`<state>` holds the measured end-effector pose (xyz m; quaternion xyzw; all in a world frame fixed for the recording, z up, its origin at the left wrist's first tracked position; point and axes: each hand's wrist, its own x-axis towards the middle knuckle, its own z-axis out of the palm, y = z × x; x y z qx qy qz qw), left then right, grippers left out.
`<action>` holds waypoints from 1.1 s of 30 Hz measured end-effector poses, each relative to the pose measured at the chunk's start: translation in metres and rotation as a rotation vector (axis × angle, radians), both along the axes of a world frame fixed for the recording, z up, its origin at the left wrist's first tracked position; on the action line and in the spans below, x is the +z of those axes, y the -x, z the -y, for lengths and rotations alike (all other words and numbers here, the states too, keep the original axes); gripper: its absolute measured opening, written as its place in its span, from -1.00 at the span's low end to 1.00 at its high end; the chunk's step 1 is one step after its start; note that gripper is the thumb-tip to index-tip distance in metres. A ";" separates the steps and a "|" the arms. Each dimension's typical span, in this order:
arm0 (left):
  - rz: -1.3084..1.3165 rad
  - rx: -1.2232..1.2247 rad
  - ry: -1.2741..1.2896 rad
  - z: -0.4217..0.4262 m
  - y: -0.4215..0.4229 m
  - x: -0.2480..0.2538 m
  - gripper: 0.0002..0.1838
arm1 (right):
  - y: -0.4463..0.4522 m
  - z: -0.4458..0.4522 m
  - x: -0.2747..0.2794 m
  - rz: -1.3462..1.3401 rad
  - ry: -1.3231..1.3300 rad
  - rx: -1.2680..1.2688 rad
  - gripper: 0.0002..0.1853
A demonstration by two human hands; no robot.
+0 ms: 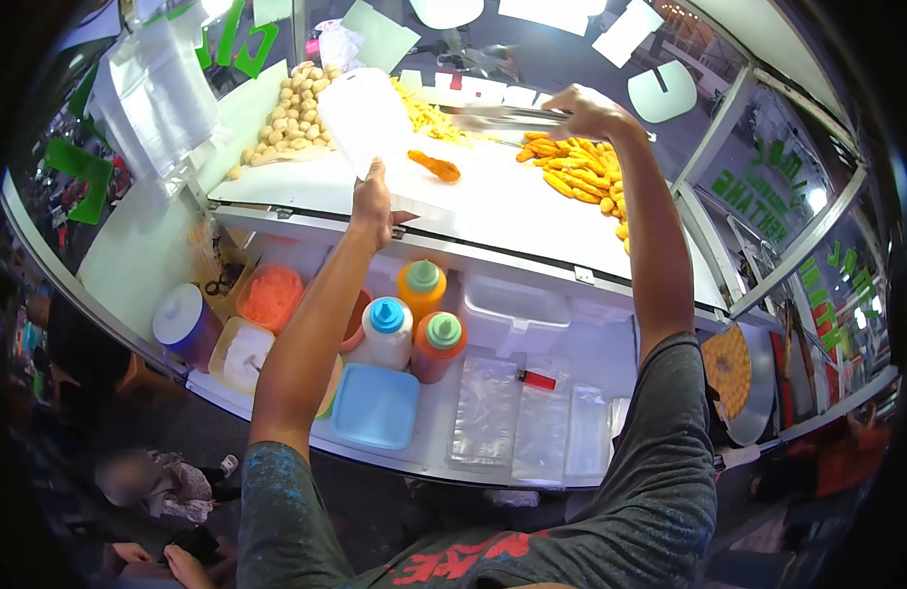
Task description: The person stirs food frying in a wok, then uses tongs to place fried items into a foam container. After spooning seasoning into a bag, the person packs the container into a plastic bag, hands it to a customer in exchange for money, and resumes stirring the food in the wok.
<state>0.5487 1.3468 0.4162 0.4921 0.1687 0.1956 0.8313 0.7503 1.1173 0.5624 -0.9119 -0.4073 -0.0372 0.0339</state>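
A white takeaway box (360, 110), its lid standing up, is held by my left hand (374, 206) at the front edge of the white counter. One orange-brown fried piece (435, 166) lies right beside the box. My right hand (588, 112) is closed round metal tongs (512, 119), whose blurred tips point left toward the yellow fries (424, 116). Below and right of that hand is a pile of orange fried pieces (581, 170). Round light-brown pieces (301, 108) are heaped behind the box at the left.
On the lower shelf are squeeze bottles (385, 330), a blue-lidded container (376, 404), a white tub (515, 310) and plastic bags (486, 410). A round tray of food (725, 373) stands at the right. A seated person (168, 484) is beyond the stall at lower left.
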 end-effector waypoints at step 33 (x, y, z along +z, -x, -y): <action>-0.080 -0.152 -0.076 0.079 -0.026 0.040 -0.39 | 0.081 0.010 0.075 0.135 0.316 0.044 -0.57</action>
